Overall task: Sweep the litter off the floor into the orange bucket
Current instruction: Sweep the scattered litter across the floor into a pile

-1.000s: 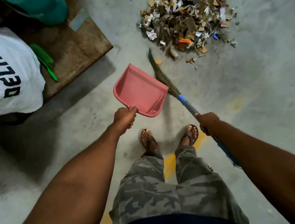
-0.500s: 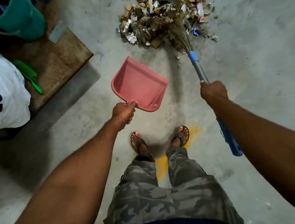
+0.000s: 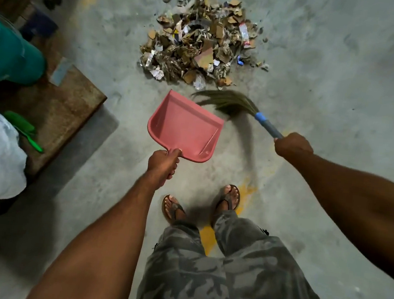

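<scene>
Left hand (image 3: 164, 161): gripping the dustpan (image 3: 183, 128) by its handle, holding it empty just ahead of the knuckles.
Right hand (image 3: 293, 145): curling round the broom (image 3: 230, 102) handle; the blurred bristles are passing beyond the pan's far edge.
Litter (image 3: 202, 49): lying heaped on the floor (image 3: 335, 66), farther out than both hands.
Orange bucket: not showing in view.
Risk: the pan seems to be hanging above the floor, so a stroke now is likely pushing scraps under its lip or scattering them.
</scene>
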